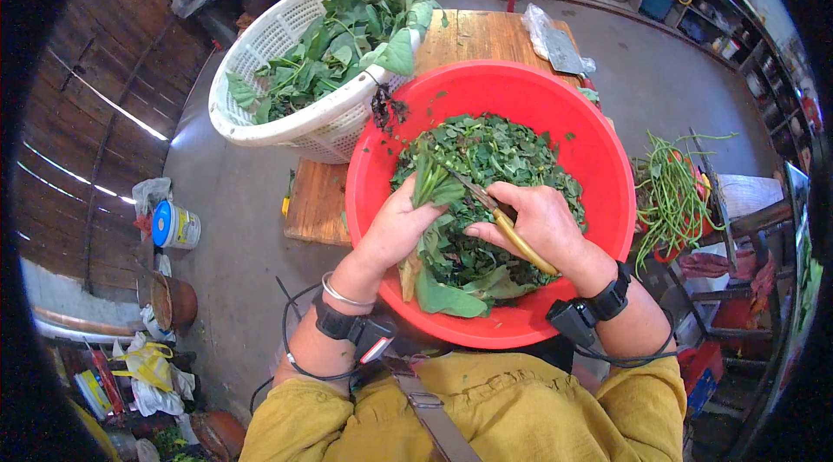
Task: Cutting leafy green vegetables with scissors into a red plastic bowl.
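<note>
A large red plastic basin (586,136) holds a heap of cut green leaves (501,143). Over it, my left hand (400,224) grips a bunch of leafy stems (433,182), its cut ends pointing away from me and broad leaves hanging down below. My right hand (537,218) holds scissors with yellow handles (524,244), the blades lying against the upper part of the bunch. Whether the blades are closed cannot be told. Behind the basin on the left, a white plastic basket (306,120) is filled with whole leafy greens (345,49).
Under the basin is a wooden table (319,202), with a cleaver (563,51) and a clear plastic bag (537,29) at its far right. Long green beans (673,192) lie at the right. A lidded bucket (179,226) stands on the floor at left.
</note>
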Motion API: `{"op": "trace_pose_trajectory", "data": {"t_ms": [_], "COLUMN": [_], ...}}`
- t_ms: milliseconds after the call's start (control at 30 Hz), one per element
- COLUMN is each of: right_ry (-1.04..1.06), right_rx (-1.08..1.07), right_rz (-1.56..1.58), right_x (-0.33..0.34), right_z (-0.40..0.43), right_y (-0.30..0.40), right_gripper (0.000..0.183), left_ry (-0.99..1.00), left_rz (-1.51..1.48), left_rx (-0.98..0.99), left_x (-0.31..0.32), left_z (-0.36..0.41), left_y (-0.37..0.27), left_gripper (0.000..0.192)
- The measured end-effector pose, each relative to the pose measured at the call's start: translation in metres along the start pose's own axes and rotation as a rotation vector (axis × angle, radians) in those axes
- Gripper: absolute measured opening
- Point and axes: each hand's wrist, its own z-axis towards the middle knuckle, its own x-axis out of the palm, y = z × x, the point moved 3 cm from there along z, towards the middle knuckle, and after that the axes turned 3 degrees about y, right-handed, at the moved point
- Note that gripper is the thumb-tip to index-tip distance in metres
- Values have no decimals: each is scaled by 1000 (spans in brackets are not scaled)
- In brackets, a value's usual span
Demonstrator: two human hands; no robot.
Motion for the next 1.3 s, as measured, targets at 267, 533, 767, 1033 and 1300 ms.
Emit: {"op": "trace_pose_trajectory", "data": {"t_ms": [267,533,767,1033,1300], "right_ry": [20,97,117,64,109], "right_rx": [115,-91,-85,-70,55], "right_rz": [121,-40,13,-18,47], "right_x": [-5,7,11,7,12], "right_z": [3,2,3,1,1], "right_y": [-7,-4,-5,2,-6], "right_gripper": [42,70,66,50,39], "left_ry": [-253,-83,93,113,44], "left_rz": [-191,-104,15,127,133], "left_rx": [-27,38,-189,-74,-75], "left_x": [-11,-5,3,4,-1], "left_z": [-3,-1,-3,-1,0], "left_y": [0,4,9,3,17], "left_gripper": [36,40,39,38,38]}}
